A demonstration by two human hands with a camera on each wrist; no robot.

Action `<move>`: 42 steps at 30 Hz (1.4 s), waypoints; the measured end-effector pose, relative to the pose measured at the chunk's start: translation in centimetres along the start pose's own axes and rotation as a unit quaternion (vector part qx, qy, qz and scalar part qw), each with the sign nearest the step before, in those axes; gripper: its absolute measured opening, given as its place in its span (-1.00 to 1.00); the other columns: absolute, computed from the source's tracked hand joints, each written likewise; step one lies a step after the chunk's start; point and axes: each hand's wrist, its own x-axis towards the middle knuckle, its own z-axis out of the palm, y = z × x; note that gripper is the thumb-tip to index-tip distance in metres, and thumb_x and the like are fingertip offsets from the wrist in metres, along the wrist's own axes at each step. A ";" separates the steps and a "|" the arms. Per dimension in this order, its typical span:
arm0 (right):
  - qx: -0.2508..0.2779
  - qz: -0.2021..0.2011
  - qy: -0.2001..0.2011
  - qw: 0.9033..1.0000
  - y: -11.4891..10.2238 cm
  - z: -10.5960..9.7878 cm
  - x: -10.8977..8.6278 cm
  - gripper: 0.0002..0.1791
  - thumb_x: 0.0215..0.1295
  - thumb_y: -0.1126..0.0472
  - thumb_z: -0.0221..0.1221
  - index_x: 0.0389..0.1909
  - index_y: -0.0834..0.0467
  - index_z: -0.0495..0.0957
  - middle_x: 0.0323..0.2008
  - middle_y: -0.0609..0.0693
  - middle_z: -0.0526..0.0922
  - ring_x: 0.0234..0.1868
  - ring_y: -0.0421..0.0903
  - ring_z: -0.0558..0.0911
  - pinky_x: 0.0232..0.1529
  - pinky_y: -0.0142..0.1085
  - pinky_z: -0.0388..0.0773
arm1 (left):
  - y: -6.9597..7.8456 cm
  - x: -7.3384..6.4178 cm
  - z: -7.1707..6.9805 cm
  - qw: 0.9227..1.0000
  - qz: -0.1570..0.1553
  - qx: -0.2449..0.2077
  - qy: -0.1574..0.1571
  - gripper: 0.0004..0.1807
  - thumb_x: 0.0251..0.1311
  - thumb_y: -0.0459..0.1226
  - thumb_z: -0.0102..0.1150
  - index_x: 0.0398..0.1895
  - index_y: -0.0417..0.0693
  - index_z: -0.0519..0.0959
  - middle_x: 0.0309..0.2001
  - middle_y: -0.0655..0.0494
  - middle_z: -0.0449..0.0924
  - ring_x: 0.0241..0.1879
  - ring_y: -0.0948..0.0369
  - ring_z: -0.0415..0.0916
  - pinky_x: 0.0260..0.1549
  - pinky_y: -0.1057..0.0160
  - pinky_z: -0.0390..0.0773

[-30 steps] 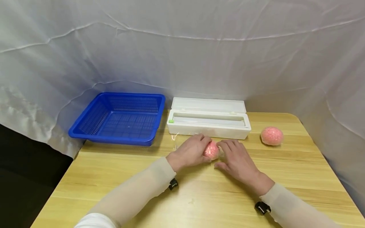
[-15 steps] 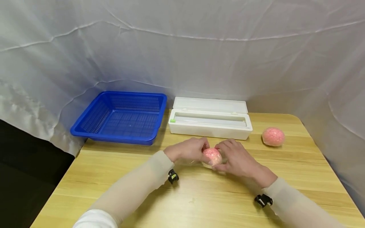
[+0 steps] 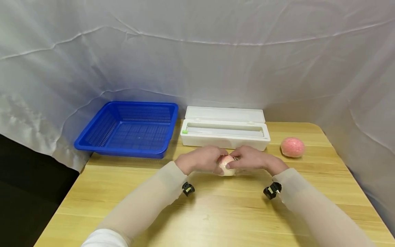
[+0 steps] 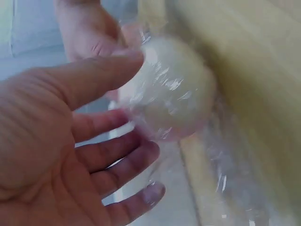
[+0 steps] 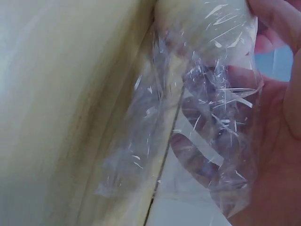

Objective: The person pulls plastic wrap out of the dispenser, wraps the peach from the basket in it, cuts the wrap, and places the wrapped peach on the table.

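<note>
A round pink-and-cream peach (image 3: 227, 166), wrapped in clear cling film, is between my two hands in front of the white box. My left hand (image 3: 202, 160) holds its left side, with the thumb and fingertips against it. On the other side my right hand (image 3: 251, 158) grips it, thumb across the front. In the left wrist view the cream side of the peach (image 4: 171, 89) shows under shiny film. Loose cling film (image 5: 211, 117) hangs from the peach in front of my right fingers in the right wrist view.
A white cling film box (image 3: 225, 138) stands behind my hands, its lid raised and a roll inside. The blue basket (image 3: 129, 151) sits at the back left. Another pink peach (image 3: 292, 147) lies at the right on the wooden table (image 3: 210, 212).
The peach has been turned over, from its pink side showing to more of its cream side. My right hand has swung inward, and its thumb now lies across the peach.
</note>
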 end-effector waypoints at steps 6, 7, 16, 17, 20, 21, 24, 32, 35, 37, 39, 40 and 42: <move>-0.048 0.027 0.021 0.998 -0.2 0.1 0.0 -0.56 0.39 -0.26 0.18 -0.11 0.01 0.75 -0.24 -0.07 0.73 -0.17 -0.07 0.63 -0.05 -0.12 0.57 | -0.4 0.2 1.0 0.999 0.021 0.021 0.016 -0.35 0.15 -0.09 0.59 0.31 0.04 0.57 0.05 0.26 0.68 0.00 0.29 0.57 0.11 0.29 0.58; -0.079 0.019 0.038 0.996 -0.4 0.2 -0.1 -0.50 0.38 -0.28 0.18 0.00 0.03 0.74 -0.14 -0.03 0.76 -0.06 -0.01 0.67 0.06 -0.05 0.59 | -0.5 0.2 1.0 1.000 0.022 0.012 0.014 -0.36 0.17 -0.11 0.58 0.31 0.04 0.57 0.02 0.27 0.68 -0.02 0.30 0.57 0.08 0.30 0.58; -0.211 -0.033 0.143 0.966 -3.1 2.7 -0.5 -0.14 0.08 -0.24 0.53 0.28 0.18 0.54 0.04 0.01 0.71 0.02 0.02 0.61 0.05 0.06 0.57 | -2.6 0.0 0.1 0.991 -0.005 -0.127 -0.026 -0.20 0.26 -0.11 0.51 0.51 -0.10 0.40 0.21 0.05 0.68 0.12 0.20 0.64 0.12 0.27 0.61; -0.214 -0.033 0.144 0.966 -3.1 2.9 -0.4 -0.16 0.10 -0.21 0.53 0.28 0.21 0.54 0.03 0.04 0.71 0.01 0.02 0.62 0.02 0.05 0.58 | -3.0 -0.1 0.0 0.991 -0.010 -0.134 -0.017 -0.23 0.29 -0.09 0.47 0.51 -0.10 0.40 0.27 0.00 0.65 0.19 0.15 0.63 0.17 0.22 0.61; -0.216 -0.027 0.146 0.965 -3.1 3.2 -0.1 -0.25 0.15 -0.19 0.49 0.22 0.20 0.59 0.04 0.09 0.71 0.04 0.03 0.64 -0.01 0.04 0.59 | -4.1 -1.4 -0.5 0.988 -0.045 -0.141 0.038 -0.40 0.41 -0.05 0.34 0.40 -0.11 0.49 0.23 -0.03 0.67 0.18 0.07 0.64 0.19 0.11 0.63; -0.215 -0.024 0.146 0.965 -3.2 3.2 0.0 -0.25 0.15 -0.19 0.48 0.23 0.21 0.59 0.05 0.10 0.71 0.05 0.04 0.64 0.00 0.04 0.59 | -4.5 -2.1 -0.7 0.987 -0.062 -0.133 0.063 -0.50 0.45 -0.03 0.29 0.30 -0.10 0.56 0.16 0.00 0.70 0.12 0.09 0.65 0.16 0.09 0.64; -0.206 -0.012 0.144 0.968 -3.3 3.3 0.1 -0.24 0.15 -0.20 0.47 0.23 0.21 0.60 0.07 0.12 0.71 0.09 0.07 0.64 0.05 0.07 0.58 | -5.2 -4.4 -1.0 0.976 -0.129 -0.115 0.134 -0.71 0.51 -0.03 0.20 0.02 -0.04 0.65 -0.11 0.11 0.71 -0.13 0.16 0.62 -0.03 0.12 0.65; -0.193 0.004 0.149 0.970 -2.7 3.5 -0.4 -0.24 0.16 -0.19 0.48 0.23 0.23 0.60 0.07 0.13 0.71 0.13 0.11 0.64 0.12 0.16 0.57 | -5.6 -8.3 2.0 0.929 -0.278 -0.199 0.143 -0.45 0.60 0.04 0.03 0.35 -0.18 0.32 -0.22 0.00 0.63 -0.31 0.10 0.56 -0.23 0.07 0.58; -0.190 0.001 0.153 0.970 -2.6 3.5 -0.6 -0.24 0.17 -0.19 0.48 0.23 0.24 0.60 0.06 0.13 0.71 0.12 0.11 0.65 0.12 0.17 0.57 | -5.6 -8.1 3.4 0.917 -0.287 -0.231 0.153 -0.45 0.65 0.02 -0.08 0.41 -0.17 0.20 -0.22 -0.06 0.63 -0.33 0.07 0.53 -0.25 0.08 0.55; -0.190 -0.001 0.156 0.969 -2.6 3.5 -0.6 -0.25 0.16 -0.18 0.49 0.22 0.23 0.60 0.05 0.13 0.71 0.11 0.10 0.65 0.11 0.16 0.58 | -5.7 -7.6 4.0 0.916 -0.272 -0.236 0.175 -0.51 0.68 -0.05 -0.12 0.41 -0.18 0.20 -0.24 -0.05 0.61 -0.37 0.09 0.50 -0.31 0.11 0.53; -0.192 -0.006 0.159 0.969 -2.5 3.6 -0.7 -0.25 0.16 -0.18 0.49 0.21 0.24 0.60 0.04 0.12 0.71 0.09 0.09 0.65 0.09 0.16 0.58 | -5.7 -7.1 4.4 0.919 -0.255 -0.228 0.196 -0.58 0.69 -0.13 -0.16 0.40 -0.17 0.22 -0.33 -0.02 0.57 -0.46 0.12 0.45 -0.43 0.15 0.48; -0.194 -0.008 0.160 0.968 -2.5 3.6 -0.7 -0.26 0.16 -0.17 0.49 0.21 0.24 0.60 0.03 0.12 0.71 0.08 0.09 0.65 0.09 0.15 0.58 | -5.8 -6.9 4.5 0.921 -0.249 -0.217 0.207 -0.61 0.69 -0.16 -0.18 0.38 -0.17 0.23 -0.39 0.00 0.56 -0.51 0.15 0.42 -0.49 0.17 0.44; -0.195 -0.012 0.163 0.967 -2.4 3.6 -0.7 -0.26 0.16 -0.17 0.50 0.21 0.24 0.60 0.03 0.12 0.71 0.08 0.09 0.65 0.09 0.14 0.59 | -6.1 -6.6 4.6 0.923 -0.246 -0.192 0.224 -0.67 0.69 -0.22 -0.20 0.36 -0.16 0.26 -0.49 0.05 0.51 -0.61 0.18 0.36 -0.60 0.21 0.37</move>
